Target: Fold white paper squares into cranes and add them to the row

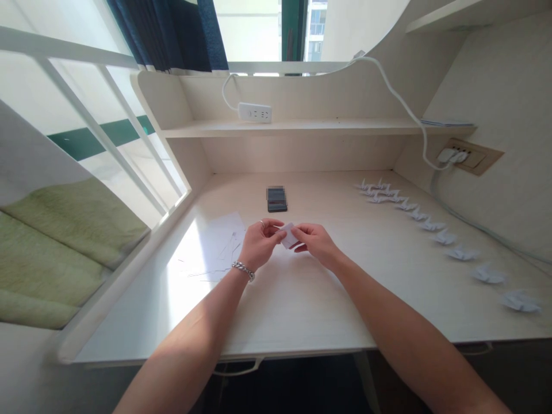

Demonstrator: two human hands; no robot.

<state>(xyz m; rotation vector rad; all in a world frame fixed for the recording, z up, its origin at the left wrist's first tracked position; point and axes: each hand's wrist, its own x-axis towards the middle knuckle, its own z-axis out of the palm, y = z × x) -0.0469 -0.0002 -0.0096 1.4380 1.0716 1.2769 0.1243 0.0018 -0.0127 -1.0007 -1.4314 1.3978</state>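
A small folded piece of white paper (288, 236) is held just above the middle of the desk. My left hand (262, 241), with a ring and a chain bracelet, pinches its left side. On the other side, the thumb and fingers of my right hand (314, 241) grip the paper's right edge. Several folded paper cranes (444, 236) stand in a line along the right side of the desk. To the left of my hands lie white paper sheets (215, 236) with thin strips on top, partly in bright sunlight.
Beyond my hands a dark phone-like object (276, 199) rests on the desk (328, 310). A white power strip (255, 112) sits on the shelf (302, 127). Its cable reaches the wall socket (474, 156) at right. White railings (86, 109) border the left side.
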